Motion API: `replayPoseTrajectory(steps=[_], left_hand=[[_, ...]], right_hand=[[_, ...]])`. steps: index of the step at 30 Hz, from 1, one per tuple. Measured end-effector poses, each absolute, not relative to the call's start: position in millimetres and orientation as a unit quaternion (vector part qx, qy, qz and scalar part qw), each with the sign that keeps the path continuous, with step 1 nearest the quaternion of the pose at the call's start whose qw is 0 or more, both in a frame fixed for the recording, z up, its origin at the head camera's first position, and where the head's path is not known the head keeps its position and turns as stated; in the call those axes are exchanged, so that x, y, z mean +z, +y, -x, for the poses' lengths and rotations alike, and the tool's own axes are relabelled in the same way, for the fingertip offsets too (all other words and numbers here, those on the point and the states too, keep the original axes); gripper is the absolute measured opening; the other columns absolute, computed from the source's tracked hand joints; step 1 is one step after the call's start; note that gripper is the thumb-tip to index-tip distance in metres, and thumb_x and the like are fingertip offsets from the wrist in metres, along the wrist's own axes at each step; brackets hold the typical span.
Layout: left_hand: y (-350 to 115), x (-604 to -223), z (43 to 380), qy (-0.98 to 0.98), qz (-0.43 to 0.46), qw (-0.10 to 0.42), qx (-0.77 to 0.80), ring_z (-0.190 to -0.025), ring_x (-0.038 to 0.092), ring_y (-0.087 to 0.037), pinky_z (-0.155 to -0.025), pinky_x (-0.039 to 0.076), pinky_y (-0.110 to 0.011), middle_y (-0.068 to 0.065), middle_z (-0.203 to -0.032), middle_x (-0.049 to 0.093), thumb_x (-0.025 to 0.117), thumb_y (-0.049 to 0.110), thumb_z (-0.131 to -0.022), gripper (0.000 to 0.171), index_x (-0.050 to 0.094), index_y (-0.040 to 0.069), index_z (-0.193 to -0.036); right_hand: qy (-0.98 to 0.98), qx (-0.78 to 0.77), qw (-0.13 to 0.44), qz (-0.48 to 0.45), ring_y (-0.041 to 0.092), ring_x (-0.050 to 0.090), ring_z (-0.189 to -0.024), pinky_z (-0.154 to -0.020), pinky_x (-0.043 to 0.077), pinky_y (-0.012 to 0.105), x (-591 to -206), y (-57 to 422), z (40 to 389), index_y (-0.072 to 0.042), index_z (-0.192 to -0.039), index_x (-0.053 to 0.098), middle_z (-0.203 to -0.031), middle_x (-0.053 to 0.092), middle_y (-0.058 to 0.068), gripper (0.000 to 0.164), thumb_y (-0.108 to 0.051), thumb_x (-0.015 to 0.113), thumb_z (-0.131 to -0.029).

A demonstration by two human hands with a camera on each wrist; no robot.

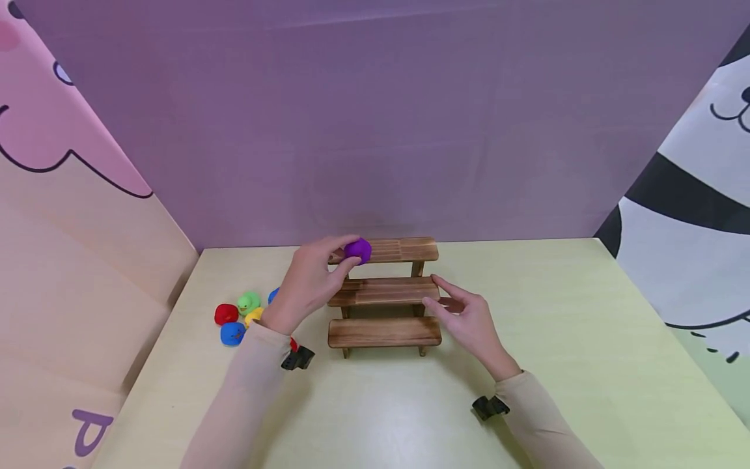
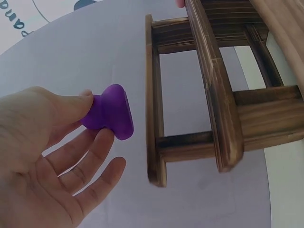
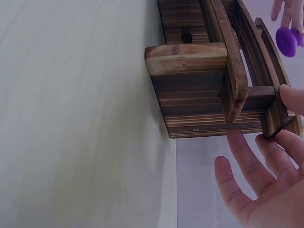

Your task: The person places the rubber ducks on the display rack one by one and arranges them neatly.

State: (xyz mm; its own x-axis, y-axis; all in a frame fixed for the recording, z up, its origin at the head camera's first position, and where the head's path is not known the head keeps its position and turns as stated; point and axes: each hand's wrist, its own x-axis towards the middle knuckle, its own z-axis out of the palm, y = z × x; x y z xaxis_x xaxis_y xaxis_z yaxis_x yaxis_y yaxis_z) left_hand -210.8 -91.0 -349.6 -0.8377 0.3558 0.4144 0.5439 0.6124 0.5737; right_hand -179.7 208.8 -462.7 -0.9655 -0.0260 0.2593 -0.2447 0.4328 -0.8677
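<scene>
Between thumb and fingertips, my left hand (image 1: 313,273) pinches a purple toy duck (image 1: 359,250) at the left part of the top step. The left wrist view shows the duck (image 2: 111,113) tipped sideways, its flat base apart from the wood. A three-step wooden stand (image 1: 383,333) stands on the table, its steps bare apart from where the hands are. My right hand (image 1: 469,319) grips the right end of the middle step; in the right wrist view its thumb (image 3: 292,97) lies on the step, with the other fingers below.
Left of the stand sit several toy ducks: a red one (image 1: 226,314), a green one (image 1: 249,302), a blue one (image 1: 232,334) and a yellow one (image 1: 253,316), partly hidden by my left arm. A purple wall (image 1: 375,130) rises behind the table (image 1: 556,326).
</scene>
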Motion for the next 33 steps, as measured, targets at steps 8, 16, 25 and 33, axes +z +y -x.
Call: replayPoseTrajectory(steps=[8, 16, 25, 33], left_hand=[[-71.5, -348.1, 225.5, -0.892, 0.265, 0.115, -0.348, -0.115, 0.074, -0.027, -0.099, 0.061, -0.04, -0.013, -0.138, 0.072, 0.07, 0.018, -0.105, 0.039, 0.068, 0.01, -0.143], [-53.0, -344.7, 231.0, -0.902, 0.264, 0.114, -0.322, -0.132, 0.065, -0.032, -0.116, 0.048, -0.05, -0.01, -0.144, 0.069, 0.066, 0.022, -0.107, 0.04, 0.067, 0.013, -0.146], [-33.8, -343.2, 234.2, -0.904, 0.27, 0.1, -0.317, -0.136, 0.062, -0.03, -0.114, 0.051, -0.048, -0.008, -0.147, 0.068, 0.066, 0.024, -0.107, 0.041, 0.065, 0.016, -0.147], [-22.6, -348.2, 235.3, -0.905, 0.271, 0.091, -0.314, -0.134, 0.063, -0.029, -0.113, 0.051, -0.047, -0.006, -0.145, 0.069, 0.067, 0.025, -0.107, 0.041, 0.066, 0.018, -0.147]], right_hand=[[-0.839, 0.529, 0.099, -0.078, 0.031, 0.081, -0.099, -0.07, 0.057, 0.021, -460.6, 208.7, 177.4, -0.012, -0.148, 0.064, -0.118, 0.08, 0.018, 0.054, -0.027, 0.079, -0.098], [-0.833, 0.538, 0.098, -0.082, 0.036, 0.08, -0.1, -0.068, 0.057, 0.021, -461.4, 209.2, 179.1, -0.012, -0.148, 0.064, -0.125, 0.077, 0.02, 0.054, -0.026, 0.08, -0.098], [-0.83, 0.544, 0.093, -0.082, 0.033, 0.081, -0.098, -0.074, 0.06, 0.02, -460.9, 206.6, 181.4, -0.011, -0.149, 0.063, -0.125, 0.077, 0.021, 0.055, -0.027, 0.079, -0.099], [-0.826, 0.55, 0.092, -0.081, 0.033, 0.081, -0.098, -0.075, 0.059, 0.019, -463.8, 202.3, 180.9, -0.009, -0.148, 0.064, -0.129, 0.075, 0.022, 0.055, -0.027, 0.079, -0.098]])
